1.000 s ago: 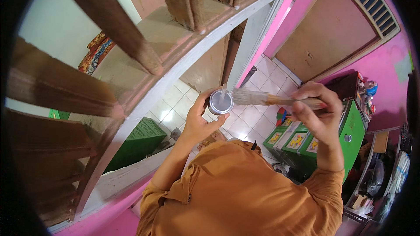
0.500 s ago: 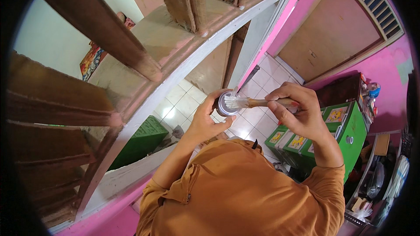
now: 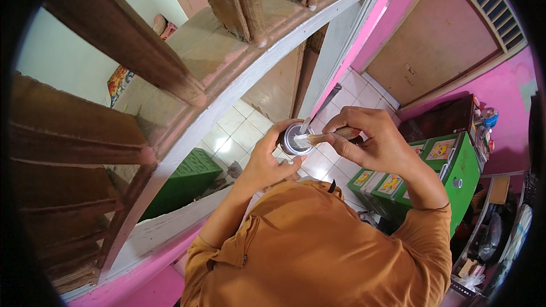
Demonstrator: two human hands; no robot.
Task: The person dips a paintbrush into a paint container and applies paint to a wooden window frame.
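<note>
My left hand (image 3: 270, 159) is closed around a small round paint can (image 3: 291, 146), held up in front of my chest with its mouth facing me. Grey-white paint shows inside the can. Between the thumb and fingers of my right hand (image 3: 367, 139) is the wooden handle of a paintbrush (image 3: 335, 136). The brush points left, and its white-coated bristles dip into the can's mouth. A pale flat strip stands up at the can's far rim; I cannot tell what it is.
A wooden frame (image 3: 210, 62) with brown slats and a white-painted edge curves past on the left. At the right stands a green drawer cabinet (image 3: 463, 185), with a crowded shelf behind it. White tiles (image 3: 244, 136) cover the floor. A brown door (image 3: 432, 45) is at the far right.
My right hand has moved slightly left, and the bristles have gone lower into the can. The can is tilted a little differently. My left hand keeps its hold.
</note>
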